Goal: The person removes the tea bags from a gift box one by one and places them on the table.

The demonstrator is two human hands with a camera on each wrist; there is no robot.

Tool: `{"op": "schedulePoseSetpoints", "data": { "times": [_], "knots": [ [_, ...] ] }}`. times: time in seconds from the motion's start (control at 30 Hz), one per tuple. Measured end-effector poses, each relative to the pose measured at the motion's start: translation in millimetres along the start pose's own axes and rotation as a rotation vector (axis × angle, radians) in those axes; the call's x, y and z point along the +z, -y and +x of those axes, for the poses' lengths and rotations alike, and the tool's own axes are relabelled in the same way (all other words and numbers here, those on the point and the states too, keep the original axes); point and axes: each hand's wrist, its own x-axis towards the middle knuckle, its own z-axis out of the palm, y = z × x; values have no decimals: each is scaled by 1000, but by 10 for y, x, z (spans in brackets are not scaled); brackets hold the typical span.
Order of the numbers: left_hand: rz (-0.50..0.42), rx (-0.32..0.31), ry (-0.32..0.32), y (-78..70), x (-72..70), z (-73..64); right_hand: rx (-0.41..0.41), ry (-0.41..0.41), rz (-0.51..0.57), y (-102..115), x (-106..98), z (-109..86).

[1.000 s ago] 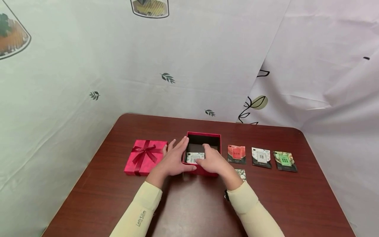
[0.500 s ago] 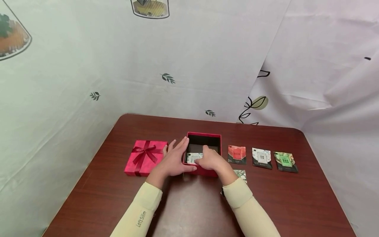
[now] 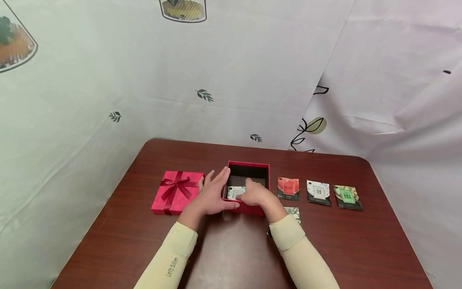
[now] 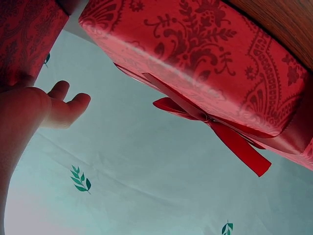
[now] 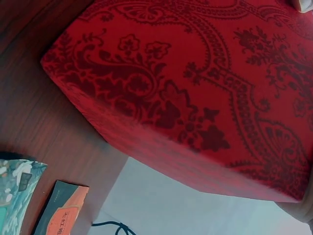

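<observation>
An uncovered red gift box (image 3: 249, 163) with a dark inside stands on the table. My left hand (image 3: 211, 196) rests against its left side, fingers stretched along the wall and thumb by the near wall. A white patterned sachet (image 3: 234, 192) lies inside at the near left. My right hand (image 3: 256, 194) reaches over the near rim into the box, thumb at this sachet; its other fingertips are hidden, so I cannot tell whether they pinch it. The right wrist view shows mainly the box's patterned wall (image 5: 186, 88).
A red lid (image 3: 164, 196) with a ribbon bow lies left of the box. To the right lie a red sachet (image 3: 288, 188), a white sachet (image 3: 319, 192) and a green sachet (image 3: 347, 196). A floral sachet (image 3: 294, 212) is partly hidden by my right wrist.
My right hand has shifted slightly left within the box, its thumb further over the sachet, and the forearm has swung left. The left hand has stayed still.
</observation>
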Motion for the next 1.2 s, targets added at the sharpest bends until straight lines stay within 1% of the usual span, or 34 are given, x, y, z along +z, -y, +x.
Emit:
{"op": "schedulePoseSetpoints", "data": {
  "times": [0.27, 0.4, 0.57, 0.83, 1.03, 1.2],
  "knots": [
    [0, 8, -8, 2, 5, -9, -2, 11, 20, -17, 13, 19],
    [5, 0, -5, 2, 6, -11, 0, 5, 24, -22, 22, 23],
    [-2, 8, -13, 1, 10, -10, -3, -5, 31, -32, 21, 26],
    [9, 5, -1, 15, 14, 0, -49, -19, 52, -47, 12, 72],
    [12, -1, 4, 14, 11, -1, -62, -4, 53, -35, 2, 108],
    [10, -2, 2, 2, 3, -8, -104, 10, 44, -35, 12, 158]
  ]
}}
